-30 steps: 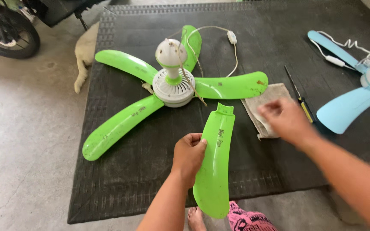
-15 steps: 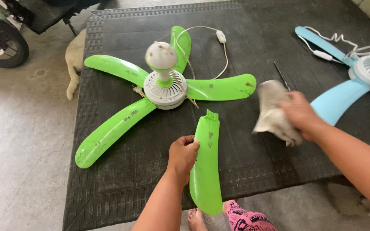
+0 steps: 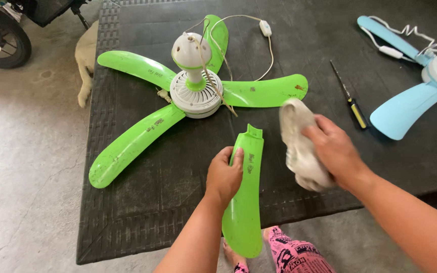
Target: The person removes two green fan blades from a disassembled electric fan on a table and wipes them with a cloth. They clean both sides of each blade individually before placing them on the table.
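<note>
Loosely, the left hand [image 3: 223, 174] had its grip closed on the edge of a detached green fan blade [image 3: 245, 197], fingers curled over the blade's left rim near its upper third. That blade lay with its long axis running almost straight away from the person: the notched mounting end pointed toward the green fan [image 3: 197, 91], and the rounded tip hung over the near edge of the black mat [image 3: 142, 202], above a foot in pink patterned cloth [image 3: 294, 253]. A small dark printed mark sat on the blade just below the notch, beside the fingertips. The right hand [image 3: 335, 151] held a crumpled whitish cloth [image 3: 299, 146] in a closed grip, raised just right of the blade and not touching it. Four blades remained on the green fan, with small dark marks near their roots. A yellow-handled screwdriver [image 3: 350, 98] lay farther right, pointing away and slightly left, near a light blue fan [image 3: 421, 86].
</note>
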